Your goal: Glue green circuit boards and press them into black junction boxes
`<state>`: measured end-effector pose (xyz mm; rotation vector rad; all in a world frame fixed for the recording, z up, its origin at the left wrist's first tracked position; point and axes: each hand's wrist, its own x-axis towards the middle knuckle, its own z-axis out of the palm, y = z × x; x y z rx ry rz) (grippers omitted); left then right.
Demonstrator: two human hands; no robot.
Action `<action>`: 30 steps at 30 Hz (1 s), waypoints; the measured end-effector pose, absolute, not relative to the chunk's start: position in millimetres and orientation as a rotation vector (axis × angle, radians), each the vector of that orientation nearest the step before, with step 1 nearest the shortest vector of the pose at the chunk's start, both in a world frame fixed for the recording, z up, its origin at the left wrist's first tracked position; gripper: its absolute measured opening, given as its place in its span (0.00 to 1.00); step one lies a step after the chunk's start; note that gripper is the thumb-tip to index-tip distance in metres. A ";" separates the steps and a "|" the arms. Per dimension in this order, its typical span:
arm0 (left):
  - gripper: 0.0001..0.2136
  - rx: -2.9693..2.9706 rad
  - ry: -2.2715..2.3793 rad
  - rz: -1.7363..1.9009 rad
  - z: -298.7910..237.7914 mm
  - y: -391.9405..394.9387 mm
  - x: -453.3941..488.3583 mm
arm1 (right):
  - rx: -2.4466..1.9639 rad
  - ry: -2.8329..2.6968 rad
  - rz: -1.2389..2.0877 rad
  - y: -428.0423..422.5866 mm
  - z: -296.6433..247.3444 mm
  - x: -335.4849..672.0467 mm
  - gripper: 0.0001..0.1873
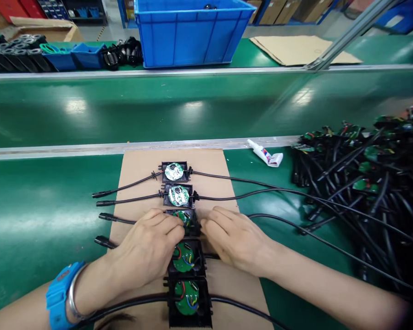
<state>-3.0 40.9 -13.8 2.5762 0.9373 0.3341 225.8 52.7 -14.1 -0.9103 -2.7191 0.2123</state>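
Several black square housings with round green circuit boards lie in a column on a cardboard sheet (137, 169), each with black cables running out left and right. My left hand (147, 247) and my right hand (234, 238) press from both sides on the middle housing (185, 220), fingers bent onto its board and edges. Two housings (175, 172) lie beyond it, their boards whitish. Two nearer housings (186, 295) show green boards with red, blue and yellow wires.
A heap of black cabled boards (365, 183) fills the right side. A small white glue tube (265, 155) lies by the metal rail (55, 149). Beyond the green conveyor belt stand a large blue crate (189, 34), small blue bins (72, 55), black parts and flat cardboard (296, 48).
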 end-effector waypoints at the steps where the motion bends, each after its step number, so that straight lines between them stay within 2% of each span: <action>1: 0.12 2.578 0.936 0.331 -13.3 41.4 -3.3 | -0.932 -2.712 0.190 53.4 -17.8 226.8 0.11; 8: 0.24 2.690 0.961 0.267 -12.0 35.5 1.4 | -0.997 -2.785 0.330 58.7 -14.6 224.6 0.14; 15: 0.17 2.771 1.075 0.112 -11.7 33.7 17.9 | -1.033 -2.873 0.248 58.4 -9.4 218.2 0.10; 21: 0.24 2.773 1.066 0.264 -15.5 33.3 7.7 | -1.054 -2.667 0.177 56.2 -20.1 229.1 0.14; 30: 0.26 2.840 1.080 0.056 -13.2 31.0 21.2 | -0.881 -2.643 0.145 55.7 -36.8 231.7 0.20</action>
